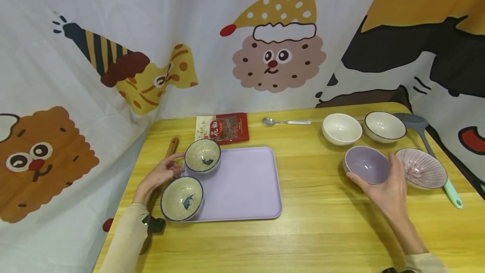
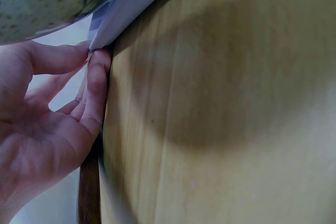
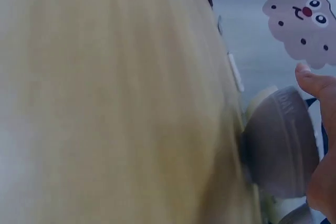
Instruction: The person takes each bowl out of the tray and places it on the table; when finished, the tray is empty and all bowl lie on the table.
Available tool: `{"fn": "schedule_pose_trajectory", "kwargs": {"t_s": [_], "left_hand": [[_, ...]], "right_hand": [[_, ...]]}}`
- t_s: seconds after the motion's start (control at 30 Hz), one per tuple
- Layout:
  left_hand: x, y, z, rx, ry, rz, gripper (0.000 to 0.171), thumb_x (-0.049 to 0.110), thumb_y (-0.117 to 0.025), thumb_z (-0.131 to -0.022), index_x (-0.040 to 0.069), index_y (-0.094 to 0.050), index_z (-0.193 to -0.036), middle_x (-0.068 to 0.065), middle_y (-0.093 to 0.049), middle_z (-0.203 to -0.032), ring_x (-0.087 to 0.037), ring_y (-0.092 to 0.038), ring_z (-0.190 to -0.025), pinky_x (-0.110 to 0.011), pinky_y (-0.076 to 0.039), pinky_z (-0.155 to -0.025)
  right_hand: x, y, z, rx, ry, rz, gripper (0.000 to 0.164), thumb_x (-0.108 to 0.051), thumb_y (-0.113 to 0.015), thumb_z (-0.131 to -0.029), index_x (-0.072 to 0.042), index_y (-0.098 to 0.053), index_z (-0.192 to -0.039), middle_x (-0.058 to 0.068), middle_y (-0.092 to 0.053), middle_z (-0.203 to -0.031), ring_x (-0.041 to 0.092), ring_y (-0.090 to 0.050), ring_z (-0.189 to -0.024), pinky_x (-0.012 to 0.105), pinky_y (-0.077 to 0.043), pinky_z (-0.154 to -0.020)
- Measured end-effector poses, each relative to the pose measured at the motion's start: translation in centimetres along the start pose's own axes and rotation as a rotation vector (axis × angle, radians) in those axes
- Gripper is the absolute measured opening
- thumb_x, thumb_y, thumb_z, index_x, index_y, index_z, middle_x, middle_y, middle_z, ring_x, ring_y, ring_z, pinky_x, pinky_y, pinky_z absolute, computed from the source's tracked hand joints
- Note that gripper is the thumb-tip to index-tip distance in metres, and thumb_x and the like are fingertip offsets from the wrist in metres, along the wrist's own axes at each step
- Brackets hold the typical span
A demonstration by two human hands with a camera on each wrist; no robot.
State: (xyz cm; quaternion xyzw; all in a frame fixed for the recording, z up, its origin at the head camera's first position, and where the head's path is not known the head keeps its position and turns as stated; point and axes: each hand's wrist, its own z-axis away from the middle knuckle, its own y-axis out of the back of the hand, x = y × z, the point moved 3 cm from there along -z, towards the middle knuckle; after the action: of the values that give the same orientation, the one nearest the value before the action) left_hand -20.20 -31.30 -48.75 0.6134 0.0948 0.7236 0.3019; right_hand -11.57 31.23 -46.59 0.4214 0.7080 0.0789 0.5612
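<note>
My left hand (image 1: 162, 175) pinches the left edge of a lilac tray (image 1: 244, 184) between thumb and fingers, seen close up in the left wrist view. On that tray's left side stand two speckled bowls with blue rims, one farther back (image 1: 202, 155) and one nearer (image 1: 182, 199). At the right, my right hand (image 1: 390, 193) spreads over a purple bowl (image 1: 365, 163) that stands on the table. In the right wrist view its straight thumb (image 3: 315, 82) lies just off the bowl's rim; the other fingers are mostly hidden.
Near the purple bowl are a white bowl (image 1: 342, 129), a dark-rimmed bowl (image 1: 384, 127) and a striped bowl (image 1: 420, 168). A spatula (image 1: 453, 195) lies partly under them. At the back lie a spoon (image 1: 286, 122) and a red spice packet (image 1: 231, 127). A wooden handle (image 1: 172, 146) shows left.
</note>
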Motion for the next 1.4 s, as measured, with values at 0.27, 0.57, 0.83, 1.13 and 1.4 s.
{"fn": "schedule_pose_trajectory", "kwargs": {"t_s": [0.27, 0.57, 0.83, 1.13, 1.4], "left_hand": [[0.0, 0.0, 0.0, -0.001, -0.009, 0.002, 0.068, -0.004, -0.059, -0.087, -0.004, -0.038, -0.151, -0.024, -0.063, -0.099, -0.023, -0.060, -0.087, -0.029, -0.055, -0.073], [-0.1, 0.2, 0.0, -0.004, 0.004, -0.018, 0.068, -0.004, -0.058, -0.087, -0.002, -0.038, -0.152, -0.022, -0.063, -0.098, -0.022, -0.061, -0.086, -0.029, -0.055, -0.074], [0.1, 0.1, 0.1, 0.003, 0.013, -0.031, 0.068, -0.003, -0.059, -0.087, -0.002, -0.038, -0.152, -0.021, -0.063, -0.098, -0.022, -0.060, -0.086, -0.029, -0.054, -0.074], [0.0, -0.1, 0.1, -0.004, 0.009, 0.002, 0.070, -0.003, -0.058, -0.087, -0.003, -0.036, -0.153, -0.024, -0.063, -0.100, -0.024, -0.060, -0.087, -0.028, -0.053, -0.072], [-0.2, 0.0, -0.2, -0.001, -0.018, 0.007, 0.069, -0.005, -0.059, -0.086, -0.004, -0.038, -0.152, -0.024, -0.063, -0.100, -0.021, -0.060, -0.086, -0.028, -0.055, -0.074]], "right_hand": [[-3.9, -0.2, -1.7, -0.058, 0.056, -0.038, 0.117, -0.022, -0.094, -0.065, -0.016, -0.027, -0.161, 0.023, -0.033, -0.160, 0.048, -0.033, -0.143, 0.073, -0.024, -0.113], [-9.7, -4.2, -3.9, -0.228, 0.193, -0.094, 0.114, -0.031, -0.090, -0.074, -0.019, -0.020, -0.163, 0.017, -0.027, -0.164, 0.045, -0.026, -0.150, 0.071, -0.023, -0.116], [-13.7, -9.7, -4.8, -0.396, 0.318, -0.141, 0.115, -0.034, -0.091, -0.073, -0.010, -0.021, -0.161, 0.020, -0.030, -0.163, 0.045, -0.030, -0.148, 0.070, -0.027, -0.116], [-17.8, -15.2, -4.0, -0.593, 0.414, -0.116, 0.119, -0.049, -0.088, -0.072, -0.009, -0.020, -0.162, 0.015, -0.029, -0.165, 0.039, -0.029, -0.151, 0.065, -0.028, -0.118], [-20.1, -19.0, -2.9, -0.725, 0.437, -0.112, 0.121, -0.055, -0.087, -0.071, -0.007, -0.023, -0.161, 0.016, -0.027, -0.166, 0.038, -0.026, -0.152, 0.062, -0.028, -0.119]]}}
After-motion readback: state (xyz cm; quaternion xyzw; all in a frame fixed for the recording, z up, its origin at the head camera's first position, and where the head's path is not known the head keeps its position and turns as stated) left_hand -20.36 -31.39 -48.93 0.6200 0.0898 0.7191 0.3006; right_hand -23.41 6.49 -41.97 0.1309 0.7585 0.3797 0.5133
